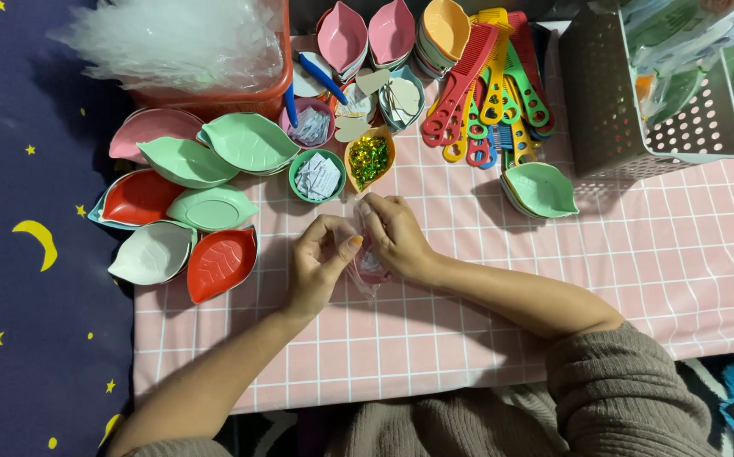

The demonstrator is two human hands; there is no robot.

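Together, left hand [320, 262] and right hand [397, 237] pinch a clear plastic bag [365, 269].

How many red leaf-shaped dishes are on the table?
2. One red dish lies at the left edge among the green ones; the other red dish sits just below it, nearest the left hand. Stacked dishes may hide more.

Low bench [638, 279] under pink grid cloth. Left edge: leaf-shaped dishes [189, 203] in red, green, white, pink, overlapping. Far left corner: red basket [240, 97] of clear bags. Far edge, middle: stacked pink and yellow dishes [367, 34], small bowls of paper slips [318, 176], dish of green-gold sequins [369, 158], fan of coloured combs [485, 93]. Far right corner: white perforated basket [629, 110], green dish stack [540, 189] just beside.
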